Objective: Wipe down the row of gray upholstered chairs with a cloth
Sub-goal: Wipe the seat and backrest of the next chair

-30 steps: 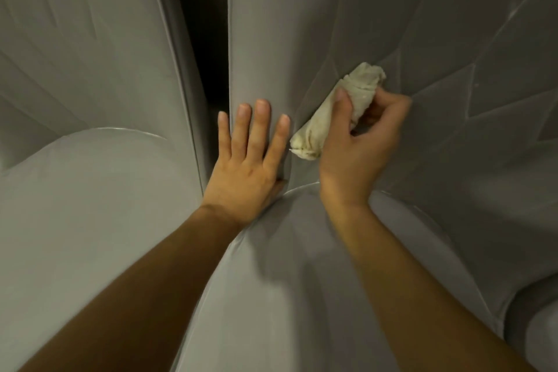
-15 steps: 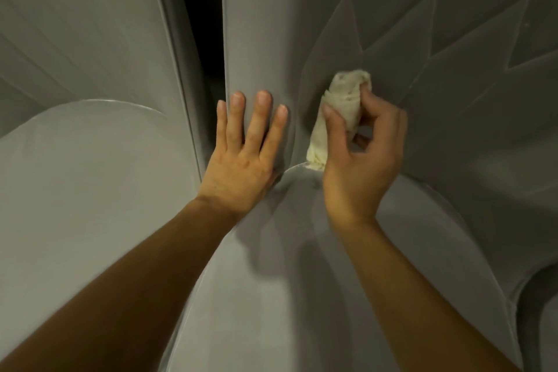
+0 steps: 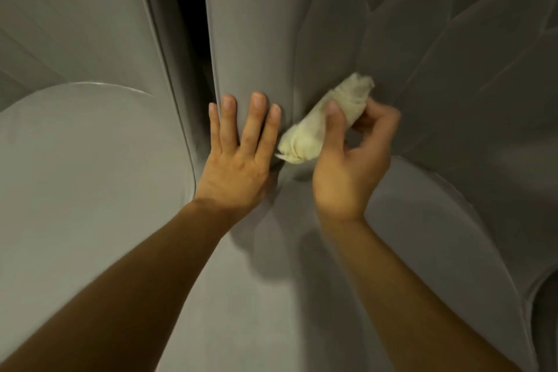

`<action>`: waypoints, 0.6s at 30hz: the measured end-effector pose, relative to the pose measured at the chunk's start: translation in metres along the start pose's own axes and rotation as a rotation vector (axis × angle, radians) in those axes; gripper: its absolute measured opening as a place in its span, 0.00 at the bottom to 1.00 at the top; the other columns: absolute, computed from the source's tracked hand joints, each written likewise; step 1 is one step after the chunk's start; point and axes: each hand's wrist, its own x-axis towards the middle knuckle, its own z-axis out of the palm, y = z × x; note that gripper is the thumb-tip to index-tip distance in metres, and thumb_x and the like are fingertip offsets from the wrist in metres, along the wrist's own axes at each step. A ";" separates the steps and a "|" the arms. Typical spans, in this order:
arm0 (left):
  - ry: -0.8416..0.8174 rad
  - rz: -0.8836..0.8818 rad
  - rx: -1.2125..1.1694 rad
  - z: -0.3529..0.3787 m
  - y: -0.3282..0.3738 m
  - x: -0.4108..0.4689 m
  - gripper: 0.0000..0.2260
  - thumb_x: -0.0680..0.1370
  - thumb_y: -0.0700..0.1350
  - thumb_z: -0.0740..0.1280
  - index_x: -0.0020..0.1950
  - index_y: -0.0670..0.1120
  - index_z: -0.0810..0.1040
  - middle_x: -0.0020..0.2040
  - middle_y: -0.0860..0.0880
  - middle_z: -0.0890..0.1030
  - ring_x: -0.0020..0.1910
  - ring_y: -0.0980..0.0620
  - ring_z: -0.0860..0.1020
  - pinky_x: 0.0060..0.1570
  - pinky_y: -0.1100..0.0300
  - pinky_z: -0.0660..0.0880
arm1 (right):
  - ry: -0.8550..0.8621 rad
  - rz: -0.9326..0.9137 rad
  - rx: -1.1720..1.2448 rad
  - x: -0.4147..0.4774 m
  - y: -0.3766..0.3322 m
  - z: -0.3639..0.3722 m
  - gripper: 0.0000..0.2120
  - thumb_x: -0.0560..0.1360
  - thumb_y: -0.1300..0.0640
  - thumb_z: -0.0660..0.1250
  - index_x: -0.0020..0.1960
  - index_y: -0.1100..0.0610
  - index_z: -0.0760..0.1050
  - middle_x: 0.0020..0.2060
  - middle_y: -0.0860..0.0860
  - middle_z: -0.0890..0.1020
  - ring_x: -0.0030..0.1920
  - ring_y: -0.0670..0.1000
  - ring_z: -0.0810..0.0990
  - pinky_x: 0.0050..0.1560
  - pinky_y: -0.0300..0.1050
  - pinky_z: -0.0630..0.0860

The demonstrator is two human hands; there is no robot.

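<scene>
1. The fingers (image 3: pixel 332 121) of your right hand (image 3: pixel 350 178) are curled round the rolled cream cloth (image 3: pixel 305 142). They hold it against the lower backrest (image 3: pixel 256 24) of the chair in front of you, just above the crease with its seat (image 3: pixel 271 296).
2. Your left hand (image 3: pixel 238 166) lies flat just left of the cloth, its fingers straight and pressed on the backrest's left edge.
3. You are working this chair's lower back. The fabric looks the same everywhere, so nothing shows which panels are already wiped.
4. Across the dark gap (image 3: pixel 184 9) stands the left chair (image 3: pixel 75 160). Whether it is done, I cannot tell.
5. I judge you mid-row: this seat, and probably other chairs, remain.
</scene>
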 end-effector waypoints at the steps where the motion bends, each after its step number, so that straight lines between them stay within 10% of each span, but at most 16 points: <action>1: 0.005 0.004 0.001 0.001 0.000 0.000 0.47 0.77 0.55 0.68 0.76 0.40 0.34 0.75 0.43 0.28 0.72 0.38 0.29 0.71 0.38 0.38 | -0.010 -0.047 0.031 0.004 -0.007 0.005 0.09 0.73 0.59 0.69 0.49 0.50 0.70 0.46 0.51 0.77 0.46 0.46 0.76 0.48 0.37 0.73; 11: -0.088 -0.029 0.072 -0.011 0.008 -0.001 0.45 0.75 0.50 0.66 0.76 0.41 0.35 0.75 0.44 0.29 0.72 0.37 0.29 0.70 0.37 0.37 | -0.244 -0.202 -0.353 -0.004 0.050 -0.011 0.08 0.72 0.65 0.69 0.49 0.68 0.77 0.43 0.61 0.77 0.44 0.50 0.72 0.46 0.32 0.67; 18: 0.020 0.001 0.211 -0.037 0.019 0.059 0.54 0.68 0.38 0.76 0.76 0.40 0.35 0.75 0.43 0.30 0.74 0.44 0.32 0.71 0.40 0.33 | -0.023 -0.390 -0.229 0.050 -0.040 -0.026 0.11 0.70 0.65 0.73 0.51 0.66 0.78 0.43 0.59 0.77 0.44 0.47 0.74 0.49 0.29 0.69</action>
